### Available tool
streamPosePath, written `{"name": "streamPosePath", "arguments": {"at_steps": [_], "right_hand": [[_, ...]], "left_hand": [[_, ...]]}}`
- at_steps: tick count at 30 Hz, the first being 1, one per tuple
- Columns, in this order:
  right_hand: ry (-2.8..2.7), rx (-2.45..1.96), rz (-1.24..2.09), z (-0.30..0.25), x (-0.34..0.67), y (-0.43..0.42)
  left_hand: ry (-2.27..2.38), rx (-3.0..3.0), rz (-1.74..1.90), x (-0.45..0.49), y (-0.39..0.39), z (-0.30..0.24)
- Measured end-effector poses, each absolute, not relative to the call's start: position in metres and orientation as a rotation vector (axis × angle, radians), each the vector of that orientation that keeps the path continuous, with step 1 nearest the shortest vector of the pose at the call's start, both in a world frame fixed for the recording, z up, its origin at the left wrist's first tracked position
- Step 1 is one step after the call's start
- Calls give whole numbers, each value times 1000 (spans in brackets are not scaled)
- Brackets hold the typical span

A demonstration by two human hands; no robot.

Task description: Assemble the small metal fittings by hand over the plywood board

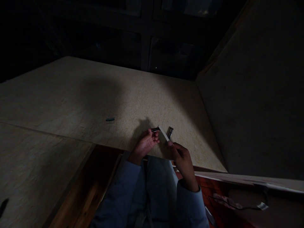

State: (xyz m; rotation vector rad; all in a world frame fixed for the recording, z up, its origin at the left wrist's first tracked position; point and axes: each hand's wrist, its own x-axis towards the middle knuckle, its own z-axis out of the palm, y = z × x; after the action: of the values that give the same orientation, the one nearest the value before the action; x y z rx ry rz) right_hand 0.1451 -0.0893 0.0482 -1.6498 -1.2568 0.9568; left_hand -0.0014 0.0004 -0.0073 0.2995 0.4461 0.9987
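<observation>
My left hand [145, 143] is closed, with a small dark rod-like piece [155, 129] pinched between thumb and fingers. My right hand [180, 155] is closed on a thin, flat white strip [163, 133]. The strip's far end meets or nearly meets the tip of the dark piece; whether they touch I cannot tell. Just beyond my right hand, a short dark cylinder with a shiny end [170, 131] lies on the pale tabletop [152, 98]. Dim light hides the exact kind of these pieces.
A small dark item in what looks like clear wrapping [110, 119] lies on the table to the left. A grey wall or panel [256, 95] borders the table on the right. A dark cable [247, 208] and a patterned cloth-like item [224, 201] are at lower right.
</observation>
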Motion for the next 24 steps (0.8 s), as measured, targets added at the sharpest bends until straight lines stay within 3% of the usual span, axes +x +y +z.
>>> {"name": "streamPosePath", "arguments": {"at_steps": [18,24], "right_hand": [[-1115,-1717,792,59,158,-95],[-1035,-1730,773,62,176,-105]], "left_hand": [[500,481,1091,-1,-4,-2],[722,721,1159,10,-19,12]]}}
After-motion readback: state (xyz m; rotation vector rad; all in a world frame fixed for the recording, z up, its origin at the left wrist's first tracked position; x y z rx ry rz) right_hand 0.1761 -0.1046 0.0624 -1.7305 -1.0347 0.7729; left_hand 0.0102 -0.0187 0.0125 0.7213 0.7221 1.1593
